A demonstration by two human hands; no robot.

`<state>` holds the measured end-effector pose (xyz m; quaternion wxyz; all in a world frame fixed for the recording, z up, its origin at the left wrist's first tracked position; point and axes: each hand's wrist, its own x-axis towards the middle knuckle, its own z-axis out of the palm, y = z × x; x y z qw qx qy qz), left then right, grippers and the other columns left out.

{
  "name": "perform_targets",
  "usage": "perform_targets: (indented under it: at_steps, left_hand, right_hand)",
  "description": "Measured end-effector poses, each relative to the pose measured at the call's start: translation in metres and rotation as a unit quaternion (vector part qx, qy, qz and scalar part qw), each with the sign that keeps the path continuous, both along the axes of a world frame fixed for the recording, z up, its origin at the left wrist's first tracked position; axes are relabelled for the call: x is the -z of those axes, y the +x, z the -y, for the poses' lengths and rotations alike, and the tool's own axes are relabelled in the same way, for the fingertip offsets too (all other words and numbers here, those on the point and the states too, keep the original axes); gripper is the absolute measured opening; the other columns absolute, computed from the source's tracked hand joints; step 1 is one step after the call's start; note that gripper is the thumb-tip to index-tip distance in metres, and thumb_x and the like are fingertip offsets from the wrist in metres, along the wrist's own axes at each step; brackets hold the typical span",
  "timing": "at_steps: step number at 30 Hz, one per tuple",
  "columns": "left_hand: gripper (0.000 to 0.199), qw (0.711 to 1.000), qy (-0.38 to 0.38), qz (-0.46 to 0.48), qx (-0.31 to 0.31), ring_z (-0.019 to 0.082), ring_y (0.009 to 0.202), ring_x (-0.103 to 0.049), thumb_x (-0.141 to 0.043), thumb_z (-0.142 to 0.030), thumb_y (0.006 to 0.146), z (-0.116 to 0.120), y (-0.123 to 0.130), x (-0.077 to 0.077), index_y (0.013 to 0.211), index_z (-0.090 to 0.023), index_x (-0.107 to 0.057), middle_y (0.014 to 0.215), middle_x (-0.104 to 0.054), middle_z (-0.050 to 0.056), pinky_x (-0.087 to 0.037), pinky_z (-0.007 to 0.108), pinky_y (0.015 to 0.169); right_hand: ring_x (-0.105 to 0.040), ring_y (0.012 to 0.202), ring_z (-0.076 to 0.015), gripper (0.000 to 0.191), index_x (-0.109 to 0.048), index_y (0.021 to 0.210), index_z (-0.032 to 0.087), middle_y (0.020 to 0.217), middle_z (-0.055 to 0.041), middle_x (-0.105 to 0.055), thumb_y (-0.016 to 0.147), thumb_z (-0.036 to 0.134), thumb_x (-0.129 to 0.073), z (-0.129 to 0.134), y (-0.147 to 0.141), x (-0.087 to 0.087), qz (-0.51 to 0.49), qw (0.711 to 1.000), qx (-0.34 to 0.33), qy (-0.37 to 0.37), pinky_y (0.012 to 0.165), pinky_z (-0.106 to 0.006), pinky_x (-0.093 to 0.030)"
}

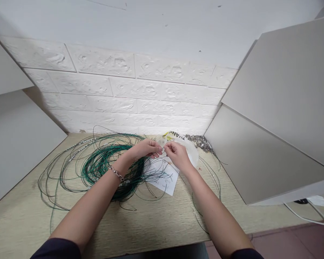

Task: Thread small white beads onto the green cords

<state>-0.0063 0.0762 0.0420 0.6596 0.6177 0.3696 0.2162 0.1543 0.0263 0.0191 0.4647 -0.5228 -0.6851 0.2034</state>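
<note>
My left hand (148,148) and my right hand (176,154) meet over the table, fingertips nearly touching. Each is closed in a pinch; a tiny light-coloured piece shows between them, too small to name. Under and beside my left hand lies a big loose coil of thin green and black wires (93,169), with pale bits along some strands. Wire ends fan out over a white sheet of paper (171,185) with handwriting, below my hands. Behind my right hand is a clear plastic bag (192,153) with printed letters, partly hidden.
A heap of small metal pieces (202,143) lies against the back right corner. Loose wires (219,183) curve along the table's right side. Grey panels (280,151) stand left and right, a white brick-patterned wall (148,90) behind. White cables (302,217) hang at far right.
</note>
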Motion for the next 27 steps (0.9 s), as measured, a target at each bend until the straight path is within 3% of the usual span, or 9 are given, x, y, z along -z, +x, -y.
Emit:
perform_targets:
  at_steps: [8,16,27]
  left_hand:
    - [0.030,1.000,0.003,-0.006,-0.008,0.006,0.051,-0.051,-0.071,-0.038,0.057,-0.0017,-0.0016,-0.0001,0.065,-0.011,-0.063,0.063,-0.061,0.001,-0.037,0.018,0.047]
    - [0.030,0.998,0.036,-0.048,0.002,0.008,0.053,-0.052,-0.069,-0.039,0.058,-0.0036,-0.0003,0.0032,0.067,-0.011,-0.063,0.066,-0.062,0.000,-0.038,0.019,0.048]
    - [0.033,0.998,0.025,-0.062,0.001,0.009,0.058,-0.054,-0.070,-0.041,0.056,-0.0032,-0.0032,0.0007,0.068,-0.012,-0.062,0.068,-0.062,0.001,-0.039,0.020,0.051]
  right_hand:
    - [-0.048,0.057,-0.0101,0.016,-0.064,0.080,0.020,0.068,0.0006,-0.060,0.076,0.026,-0.050,0.0011,0.0021,-0.0054,0.030,0.999,-0.025,0.002,0.053,-0.021,-0.036]
    - [-0.045,0.052,-0.0088,0.012,-0.064,0.069,0.019,0.060,0.0017,-0.059,0.072,0.021,-0.052,0.0040,-0.0001,-0.0079,0.066,0.998,-0.011,0.012,0.053,-0.020,-0.035]
    - [-0.047,0.055,-0.0095,0.011,-0.063,0.070,0.019,0.063,0.0018,-0.060,0.073,0.021,-0.052,0.0014,0.0038,-0.0056,0.069,0.997,-0.015,0.026,0.054,-0.020,-0.035]
